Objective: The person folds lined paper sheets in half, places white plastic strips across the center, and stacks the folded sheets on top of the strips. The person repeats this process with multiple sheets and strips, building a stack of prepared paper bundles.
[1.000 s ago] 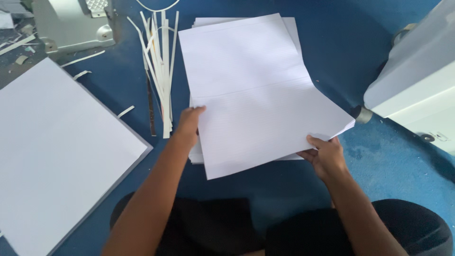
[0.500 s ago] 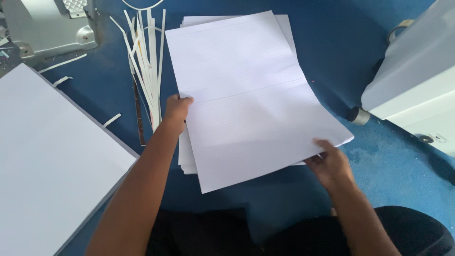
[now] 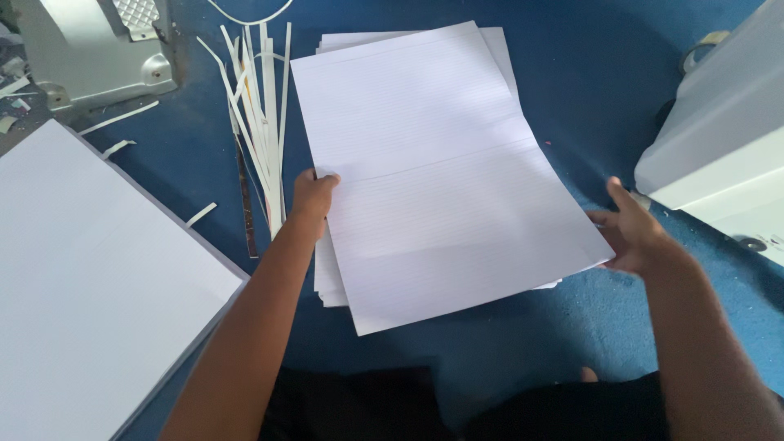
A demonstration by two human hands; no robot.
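The large white ruled paper sheet (image 3: 441,175) lies skewed on a stack of white sheets (image 3: 331,282) on the blue carpeted floor (image 3: 604,73). The left hand (image 3: 312,196) pinches the sheet's left edge. The right hand (image 3: 635,230) holds its right edge, fingers partly spread. Cut white paper strips (image 3: 260,122) lie just left.

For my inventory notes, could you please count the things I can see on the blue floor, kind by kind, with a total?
Paper stacks: 2, one held by both hands, one at the left
Bundle of paper strips: 1
Loose paper scraps: at least 3, for example
Grey metal machine: 1
White machine: 1
Total: at least 8
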